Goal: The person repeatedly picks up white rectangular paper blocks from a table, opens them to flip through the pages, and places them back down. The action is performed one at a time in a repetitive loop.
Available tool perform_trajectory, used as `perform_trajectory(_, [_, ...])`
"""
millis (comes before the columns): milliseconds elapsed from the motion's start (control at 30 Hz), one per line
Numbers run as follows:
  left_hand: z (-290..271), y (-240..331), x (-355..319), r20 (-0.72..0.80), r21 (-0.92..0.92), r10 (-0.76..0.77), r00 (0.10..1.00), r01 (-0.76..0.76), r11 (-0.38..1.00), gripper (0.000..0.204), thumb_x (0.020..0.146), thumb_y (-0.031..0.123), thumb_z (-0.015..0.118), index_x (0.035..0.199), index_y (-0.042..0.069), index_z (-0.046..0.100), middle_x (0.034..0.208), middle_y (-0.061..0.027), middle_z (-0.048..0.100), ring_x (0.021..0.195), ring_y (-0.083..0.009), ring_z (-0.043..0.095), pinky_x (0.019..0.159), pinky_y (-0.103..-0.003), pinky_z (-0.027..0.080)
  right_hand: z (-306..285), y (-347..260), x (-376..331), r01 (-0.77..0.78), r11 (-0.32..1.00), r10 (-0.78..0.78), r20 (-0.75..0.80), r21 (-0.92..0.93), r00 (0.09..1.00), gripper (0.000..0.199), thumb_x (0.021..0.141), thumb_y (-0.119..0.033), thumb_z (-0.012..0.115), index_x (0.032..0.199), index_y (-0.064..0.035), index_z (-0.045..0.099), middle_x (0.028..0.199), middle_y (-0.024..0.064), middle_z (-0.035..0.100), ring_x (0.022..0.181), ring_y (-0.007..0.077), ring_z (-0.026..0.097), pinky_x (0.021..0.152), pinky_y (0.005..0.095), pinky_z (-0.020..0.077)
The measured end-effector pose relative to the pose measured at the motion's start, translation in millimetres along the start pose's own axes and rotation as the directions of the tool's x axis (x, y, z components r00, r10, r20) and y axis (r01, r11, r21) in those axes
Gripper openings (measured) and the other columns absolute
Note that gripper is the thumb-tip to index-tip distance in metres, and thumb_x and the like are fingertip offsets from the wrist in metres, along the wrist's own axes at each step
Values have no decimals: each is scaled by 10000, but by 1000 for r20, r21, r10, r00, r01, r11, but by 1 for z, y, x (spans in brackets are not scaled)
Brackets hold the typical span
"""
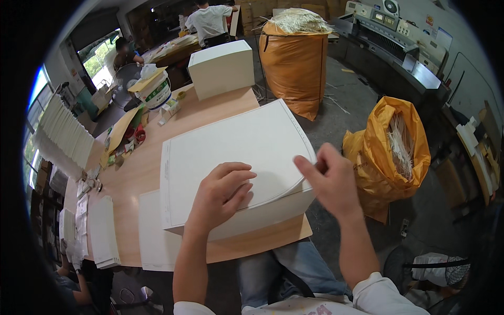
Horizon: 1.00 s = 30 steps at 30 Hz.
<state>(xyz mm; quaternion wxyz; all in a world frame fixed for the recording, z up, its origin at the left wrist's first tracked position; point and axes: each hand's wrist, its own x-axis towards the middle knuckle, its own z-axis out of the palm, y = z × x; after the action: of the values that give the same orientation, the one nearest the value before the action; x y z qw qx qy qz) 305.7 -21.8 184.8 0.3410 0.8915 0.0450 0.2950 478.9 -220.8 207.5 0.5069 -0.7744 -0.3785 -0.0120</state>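
The left hand lay loosely curled, fingers down on the white paper stack at the wooden table's near edge, while the right hand hovered at the stack's right edge, fingers pinched together, whether on a sheet could not be told, both forearms rising from below.

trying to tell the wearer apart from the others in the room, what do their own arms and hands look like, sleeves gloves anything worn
Both hands are bare: no gloves, rings or watch show on the left hand or the right hand. The forearms are uncovered too. White sleeves, pushed or cut short, end up near the elbows at the lower edge of the picture. The right sleeve shows more fully than the left.
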Motion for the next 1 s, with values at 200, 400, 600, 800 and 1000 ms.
perform_trajectory(200, [-8, -3, -2, 34, -30, -31, 999, 32, 999, 354, 896, 246, 873, 1204, 94, 786, 1294, -140, 727, 1164, -330, 714, 990, -430, 577, 20, -1, 13, -231, 634, 222, 113, 738, 969, 411, 1049, -297, 734, 760, -108, 511, 648, -21, 569, 575, 61, 536, 512, 238, 416])
perform_trajectory(400, [-10, -4, 0, 46, -28, 74, 996, -73, 997, 648, 718, 353, 985, 1293, 137, 779, 1331, -124, 720, 1221, -320, 698, 1029, -433, 568, 13, 4, 20, -310, 511, 199, 241, 802, 950, 361, 1070, -270, 673, 770, -117, 545, 672, 9, 617, 561, 95, 614, 479, 240, 436])
perform_trajectory(600, [-12, -10, -1, 31, -87, 77, 997, -74, 993, 691, 712, 190, 987, 1359, 132, 753, 1364, -121, 711, 1241, -309, 693, 1047, -423, 564, 17, 3, 22, -300, 475, 177, 244, 828, 954, 367, 1070, -282, 677, 768, -120, 547, 669, 15, 622, 566, 100, 627, 479, 236, 437])
perform_trajectory(800, [3, 2, -2, -135, -330, -132, 982, 81, 940, 458, 913, -83, 698, 1347, 59, 729, 1465, -156, 664, 1252, -309, 691, 1052, -379, 542, 22, 7, 21, -73, 852, 57, 47, 518, 997, 389, 1076, -323, 678, 767, -118, 561, 665, -8, 610, 571, 80, 599, 501, 229, 441])
perform_trajectory(1000, [-7, 5, 1, 48, -88, 47, 998, -42, 995, 421, 814, -19, 866, 1210, 84, 765, 1419, -144, 681, 1241, -324, 690, 1033, -400, 566, 22, -9, 25, -271, 526, 200, 192, 806, 961, 362, 1066, -267, 667, 761, -134, 528, 629, -10, 573, 528, 85, 576, 482, 238, 421])
